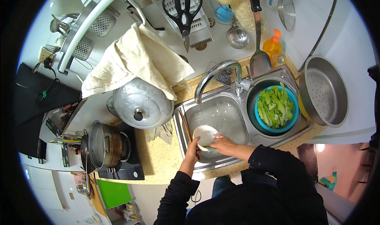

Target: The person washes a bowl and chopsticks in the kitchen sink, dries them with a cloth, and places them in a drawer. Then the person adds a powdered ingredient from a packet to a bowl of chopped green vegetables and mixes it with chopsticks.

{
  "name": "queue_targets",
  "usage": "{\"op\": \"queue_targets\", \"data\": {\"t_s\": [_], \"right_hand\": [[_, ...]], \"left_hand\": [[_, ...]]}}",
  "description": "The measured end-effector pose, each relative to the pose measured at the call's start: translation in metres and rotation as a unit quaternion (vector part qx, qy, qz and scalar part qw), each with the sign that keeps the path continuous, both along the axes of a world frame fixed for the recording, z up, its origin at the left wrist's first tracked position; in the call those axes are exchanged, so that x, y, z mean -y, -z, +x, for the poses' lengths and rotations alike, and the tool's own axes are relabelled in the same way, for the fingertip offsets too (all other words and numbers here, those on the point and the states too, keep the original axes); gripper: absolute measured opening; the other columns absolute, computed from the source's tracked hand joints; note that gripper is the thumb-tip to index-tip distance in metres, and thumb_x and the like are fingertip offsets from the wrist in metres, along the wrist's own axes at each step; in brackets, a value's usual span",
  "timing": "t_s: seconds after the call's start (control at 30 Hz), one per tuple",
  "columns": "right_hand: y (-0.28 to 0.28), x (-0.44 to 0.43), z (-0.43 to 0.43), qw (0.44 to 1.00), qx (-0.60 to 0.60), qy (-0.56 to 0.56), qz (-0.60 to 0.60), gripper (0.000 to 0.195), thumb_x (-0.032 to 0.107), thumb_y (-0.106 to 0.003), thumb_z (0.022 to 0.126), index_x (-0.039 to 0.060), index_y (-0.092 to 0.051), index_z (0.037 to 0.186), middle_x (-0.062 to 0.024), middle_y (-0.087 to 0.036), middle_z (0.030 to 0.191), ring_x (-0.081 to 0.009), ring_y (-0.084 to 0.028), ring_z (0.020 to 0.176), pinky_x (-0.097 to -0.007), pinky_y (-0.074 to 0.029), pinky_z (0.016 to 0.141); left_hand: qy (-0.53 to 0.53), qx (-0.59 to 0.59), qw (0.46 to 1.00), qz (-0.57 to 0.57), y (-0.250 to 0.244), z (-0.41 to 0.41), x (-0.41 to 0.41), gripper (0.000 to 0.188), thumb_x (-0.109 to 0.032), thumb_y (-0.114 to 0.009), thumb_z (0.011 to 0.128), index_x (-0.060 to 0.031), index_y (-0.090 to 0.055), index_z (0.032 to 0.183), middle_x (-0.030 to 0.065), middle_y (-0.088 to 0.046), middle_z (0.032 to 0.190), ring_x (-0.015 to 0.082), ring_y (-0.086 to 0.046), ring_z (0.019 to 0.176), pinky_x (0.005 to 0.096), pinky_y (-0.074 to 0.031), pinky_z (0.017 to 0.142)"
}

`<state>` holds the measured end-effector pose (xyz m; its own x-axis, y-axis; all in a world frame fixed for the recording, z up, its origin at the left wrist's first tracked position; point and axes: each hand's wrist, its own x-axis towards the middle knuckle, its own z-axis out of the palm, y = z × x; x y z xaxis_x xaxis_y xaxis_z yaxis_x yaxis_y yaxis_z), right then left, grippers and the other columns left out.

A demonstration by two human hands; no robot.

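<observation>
Over the left basin of the steel sink, I hold a small white bowl tilted so its inside shows. My left hand grips the bowl's left side along with a pair of brown wooden chopsticks, which point up and away. On the right side of the bowl, my right hand has its fingers over the rim. Something green and white shows under those fingers; whether it is a cloth or the bowl's pattern I cannot tell. Water lies in the basin under the chrome faucet.
A blue basket of lettuce sits in the round right basin. Beside it leans a steel steamer pot. Left of the sink are a lidded aluminium pot, a hanging cloth and a pot on the stove.
</observation>
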<state>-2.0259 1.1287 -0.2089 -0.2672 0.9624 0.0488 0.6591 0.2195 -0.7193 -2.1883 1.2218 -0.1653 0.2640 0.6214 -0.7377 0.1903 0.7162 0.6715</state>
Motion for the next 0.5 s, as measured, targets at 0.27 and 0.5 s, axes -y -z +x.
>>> {"op": "queue_targets", "data": {"t_s": [0.27, 0.5], "right_hand": [[0.032, -0.003, -0.010, 0.965, -0.193, 0.130, -0.125, 0.038, 0.036, -0.062, 0.081, 0.0002, -0.054, 0.091, -0.0214, -0.060, 0.087, -0.0337, -0.059, 0.082, -0.0401, -0.045, 0.071], [0.036, -0.027, 0.035, 0.705, -0.597, 0.297, -0.241, 0.033, 0.025, -0.062, 0.085, 0.0056, -0.053, 0.110, -0.0062, -0.062, 0.092, -0.0146, -0.055, 0.071, -0.0282, -0.044, 0.059]], "left_hand": [[0.159, -0.208, 0.930, 0.259, 0.006, -0.001, -0.016, 0.056, -0.032, -0.065, 0.069, -0.0055, -0.051, 0.116, 0.0087, -0.059, 0.076, 0.0186, -0.058, 0.063, 0.0305, -0.046, 0.057], [0.196, -0.242, 0.904, 0.292, 0.009, -0.021, -0.035, 0.069, -0.035, -0.066, 0.067, -0.0027, -0.047, 0.125, 0.0145, -0.064, 0.098, 0.0221, -0.062, 0.089, 0.0296, -0.046, 0.079]]}}
